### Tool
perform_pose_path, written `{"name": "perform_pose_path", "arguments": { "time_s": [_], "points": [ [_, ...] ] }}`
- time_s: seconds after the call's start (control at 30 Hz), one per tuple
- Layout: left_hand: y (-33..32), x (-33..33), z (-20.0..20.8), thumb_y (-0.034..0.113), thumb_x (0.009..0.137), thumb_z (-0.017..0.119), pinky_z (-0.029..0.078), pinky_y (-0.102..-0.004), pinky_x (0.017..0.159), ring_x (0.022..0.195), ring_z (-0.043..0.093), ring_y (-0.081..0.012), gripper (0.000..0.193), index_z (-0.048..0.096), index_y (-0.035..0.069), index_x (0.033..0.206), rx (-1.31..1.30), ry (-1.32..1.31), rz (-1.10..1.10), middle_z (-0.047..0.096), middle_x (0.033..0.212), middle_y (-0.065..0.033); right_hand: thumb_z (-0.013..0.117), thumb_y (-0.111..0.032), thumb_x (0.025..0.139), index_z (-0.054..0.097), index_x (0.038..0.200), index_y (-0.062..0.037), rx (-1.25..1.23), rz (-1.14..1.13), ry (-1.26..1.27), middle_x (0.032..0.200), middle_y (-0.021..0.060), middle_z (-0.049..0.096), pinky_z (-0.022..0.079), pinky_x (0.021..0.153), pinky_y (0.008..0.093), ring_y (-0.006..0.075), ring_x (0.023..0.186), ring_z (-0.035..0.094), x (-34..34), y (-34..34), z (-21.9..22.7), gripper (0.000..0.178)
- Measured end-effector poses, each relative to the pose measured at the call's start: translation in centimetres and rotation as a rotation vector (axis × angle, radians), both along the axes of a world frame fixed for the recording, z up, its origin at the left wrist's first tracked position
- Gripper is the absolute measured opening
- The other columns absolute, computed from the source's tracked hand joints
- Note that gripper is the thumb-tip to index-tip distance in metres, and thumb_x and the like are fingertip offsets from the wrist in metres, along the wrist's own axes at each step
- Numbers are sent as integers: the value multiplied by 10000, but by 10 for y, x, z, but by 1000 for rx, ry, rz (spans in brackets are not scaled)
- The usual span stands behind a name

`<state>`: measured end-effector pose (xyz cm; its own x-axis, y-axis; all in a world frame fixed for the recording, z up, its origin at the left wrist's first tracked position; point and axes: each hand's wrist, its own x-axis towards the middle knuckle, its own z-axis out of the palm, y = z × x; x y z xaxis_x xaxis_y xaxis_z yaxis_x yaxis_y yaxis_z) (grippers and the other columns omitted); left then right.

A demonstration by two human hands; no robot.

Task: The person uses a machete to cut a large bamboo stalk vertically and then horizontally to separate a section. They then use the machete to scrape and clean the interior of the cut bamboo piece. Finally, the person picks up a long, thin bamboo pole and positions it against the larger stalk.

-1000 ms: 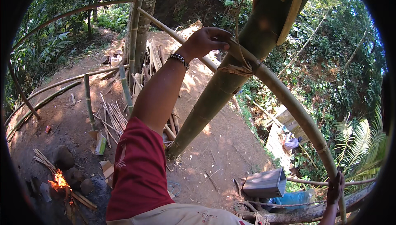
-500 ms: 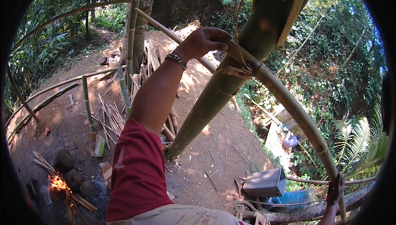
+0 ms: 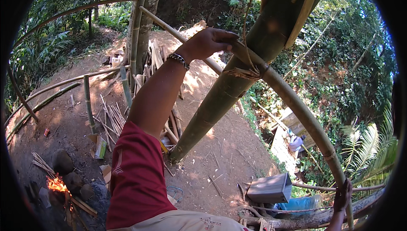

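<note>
A thin bamboo pole (image 3: 296, 99) crosses in front of a thick green bamboo trunk (image 3: 212, 108). Its upper end lies at my left hand (image 3: 207, 44), whose fingers stretch over the top with the thumb below, against the end. Frayed brown fibre strips (image 3: 245, 74) hang where pole and trunk meet, and a thin twig (image 3: 246, 23) sticks up there. Far down at the lower right, my right hand (image 3: 342, 195) is closed round the same pole. A beaded bracelet (image 3: 178, 60) circles my left wrist. The fingers of my right hand are partly hidden.
A small fire (image 3: 57, 184) burns beside rocks (image 3: 63, 162) at the lower left. Split sticks (image 3: 113, 118) lie on the dirt. A grey metal container (image 3: 269, 188) and a blue plastic container (image 3: 299, 203) sit at the lower right, beside a log (image 3: 322, 217). Greenery covers the slope.
The fingers of my left hand have straightened slightly over the pole's end. My right hand keeps its grip, and the pole has barely shifted.
</note>
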<state>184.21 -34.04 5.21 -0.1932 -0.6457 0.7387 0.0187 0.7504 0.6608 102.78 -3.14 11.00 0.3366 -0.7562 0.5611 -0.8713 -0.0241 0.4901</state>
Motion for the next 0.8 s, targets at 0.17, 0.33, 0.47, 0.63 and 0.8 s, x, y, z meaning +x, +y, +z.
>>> {"name": "perform_pose_path", "arguments": {
  "time_s": [0.17, 0.33, 0.47, 0.63, 0.8],
  "points": [
    [3, -2, -1, 63, 909, 719, 537, -284, 979, 1093, 663, -137, 442, 614, 22, 1337, 6, 22, -28, 707, 1213, -107, 727, -17, 803, 429, 1506, -148, 9, 19, -33, 1360, 239, 552, 432, 1041, 531, 468, 1241, 536, 1, 2, -1, 775],
    [-5, 1, -3, 58, 909, 718, 539, -278, 969, 1080, 665, -127, 435, 619, 23, 1331, 12, 52, -81, 715, 1194, -96, 725, 1, 793, 432, 1504, -130, -2, 3, -32, 1361, 240, 550, 431, 1044, 527, 465, 1243, 535, 0, 1, -2, 779],
    [-6, 1, -3, 65, 907, 723, 541, -276, 959, 1063, 669, -117, 432, 625, 32, 1327, 9, 36, -79, 723, 1177, -83, 724, 23, 769, 438, 1497, -106, 0, -22, -39, 1360, 242, 548, 431, 1041, 523, 464, 1238, 535, -1, 2, -2, 792],
    [-3, 2, -1, 73, 907, 728, 541, -274, 961, 1064, 669, -115, 429, 630, 39, 1323, 7, 22, -42, 723, 1180, -80, 715, 23, 767, 448, 1486, -93, -7, -39, -48, 1360, 246, 544, 423, 1045, 523, 465, 1244, 526, 0, 1, -3, 776],
    [-1, 1, -1, 78, 910, 727, 540, -279, 969, 1076, 669, -126, 427, 630, 37, 1323, 6, 10, -13, 720, 1191, -87, 711, 4, 783, 448, 1477, -74, 13, -63, -64, 1358, 253, 541, 419, 1045, 531, 472, 1237, 523, 2, 1, -2, 747]
  ]
}}
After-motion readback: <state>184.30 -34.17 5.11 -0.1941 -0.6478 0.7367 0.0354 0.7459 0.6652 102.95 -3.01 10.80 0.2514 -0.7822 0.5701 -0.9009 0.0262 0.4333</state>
